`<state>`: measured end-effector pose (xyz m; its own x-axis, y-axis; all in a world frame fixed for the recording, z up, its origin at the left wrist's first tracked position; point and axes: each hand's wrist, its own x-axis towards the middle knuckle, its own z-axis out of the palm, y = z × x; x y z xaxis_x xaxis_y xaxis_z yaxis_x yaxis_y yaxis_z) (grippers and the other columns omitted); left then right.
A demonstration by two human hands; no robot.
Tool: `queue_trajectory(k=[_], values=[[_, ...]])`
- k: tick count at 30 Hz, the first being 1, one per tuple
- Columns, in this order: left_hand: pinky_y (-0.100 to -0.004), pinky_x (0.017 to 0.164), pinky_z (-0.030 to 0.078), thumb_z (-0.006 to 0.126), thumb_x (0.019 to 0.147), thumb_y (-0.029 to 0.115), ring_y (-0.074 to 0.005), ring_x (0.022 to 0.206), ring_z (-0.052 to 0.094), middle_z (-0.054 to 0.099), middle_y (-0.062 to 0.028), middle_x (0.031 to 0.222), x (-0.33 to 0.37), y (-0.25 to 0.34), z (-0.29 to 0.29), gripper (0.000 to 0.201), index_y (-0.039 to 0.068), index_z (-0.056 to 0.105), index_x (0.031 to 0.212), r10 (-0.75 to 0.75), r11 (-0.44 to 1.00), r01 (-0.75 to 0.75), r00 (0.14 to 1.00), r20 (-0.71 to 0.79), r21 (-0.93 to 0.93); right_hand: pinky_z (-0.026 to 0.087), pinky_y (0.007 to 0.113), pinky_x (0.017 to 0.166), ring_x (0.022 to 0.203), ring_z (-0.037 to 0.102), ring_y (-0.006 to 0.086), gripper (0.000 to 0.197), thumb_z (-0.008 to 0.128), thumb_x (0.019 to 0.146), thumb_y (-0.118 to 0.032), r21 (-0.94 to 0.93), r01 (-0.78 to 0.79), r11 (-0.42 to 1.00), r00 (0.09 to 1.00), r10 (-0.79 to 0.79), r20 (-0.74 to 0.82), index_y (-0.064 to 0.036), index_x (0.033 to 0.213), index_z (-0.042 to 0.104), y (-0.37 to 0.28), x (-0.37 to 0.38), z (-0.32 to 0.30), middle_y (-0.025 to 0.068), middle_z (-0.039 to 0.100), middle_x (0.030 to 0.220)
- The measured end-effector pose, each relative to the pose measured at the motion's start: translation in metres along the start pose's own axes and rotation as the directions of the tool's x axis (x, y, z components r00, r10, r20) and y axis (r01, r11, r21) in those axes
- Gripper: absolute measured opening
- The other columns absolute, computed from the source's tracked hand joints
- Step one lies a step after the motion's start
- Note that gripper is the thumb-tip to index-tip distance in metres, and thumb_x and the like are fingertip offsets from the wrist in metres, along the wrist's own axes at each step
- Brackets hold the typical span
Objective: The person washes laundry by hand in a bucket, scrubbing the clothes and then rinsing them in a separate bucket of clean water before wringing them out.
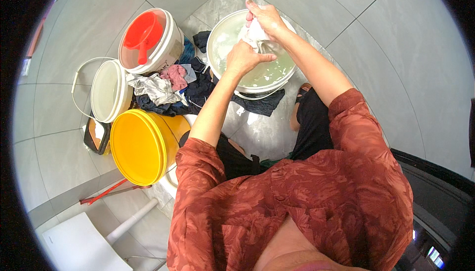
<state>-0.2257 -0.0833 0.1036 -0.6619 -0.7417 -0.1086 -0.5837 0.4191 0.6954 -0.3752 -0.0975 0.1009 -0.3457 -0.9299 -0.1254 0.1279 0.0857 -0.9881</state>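
Note:
A wet white cloth (256, 33) is bunched between my two hands, above a round white bucket (212, 55) of cloudy, sudsy water (262, 75). My left hand (243, 59) is closed on the cloth's lower part, with its thumb sticking out to the right. Farther away, my right hand (268, 19) grips the upper part from the right side. Some of the cloth hangs down over the water, and my fingers partly hide it.
Left of the bucket lies a heap of dark clothes (198, 90) with a grey-white garment (157, 90) and a pink one (174, 76). Around it are a white bucket holding a red dipper (143, 32), another white bucket (106, 90) and a yellow bucket (138, 147). Tiled walls (381, 48) close in the corner.

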Motion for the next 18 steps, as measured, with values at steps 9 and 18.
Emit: queue_trajectory(k=[9,18], values=[[-0.0272,0.063,0.045,0.056,0.054,-0.006,-0.0171,0.064,0.056,0.060,-0.0074,0.074,0.032,-0.056,-0.005,0.023,-0.005,0.060,0.077,-0.223,0.203,-0.121,0.961,-0.167,-0.972,0.046,0.025,0.054,0.059,0.054,0.0113,0.025,0.067,0.070,-0.025,-0.393,0.039,0.919,0.916,0.124,0.382,-0.0056,0.085,0.061,0.010,-0.006,-0.059,0.0018,0.060,0.074],[-0.0379,0.085,0.045,0.056,0.068,0.001,-0.0258,0.088,0.058,0.060,-0.0122,0.093,0.044,-0.060,-0.008,0.025,-0.002,0.055,0.093,-0.196,-0.190,0.040,0.978,0.078,-0.981,0.043,0.022,0.047,0.056,0.052,0.0087,0.013,0.061,0.077,-0.020,0.010,0.029,1.000,0.992,-0.028,-0.121,-0.0066,0.078,0.059,0.034,0.014,-0.057,0.0006,0.057,0.071]])
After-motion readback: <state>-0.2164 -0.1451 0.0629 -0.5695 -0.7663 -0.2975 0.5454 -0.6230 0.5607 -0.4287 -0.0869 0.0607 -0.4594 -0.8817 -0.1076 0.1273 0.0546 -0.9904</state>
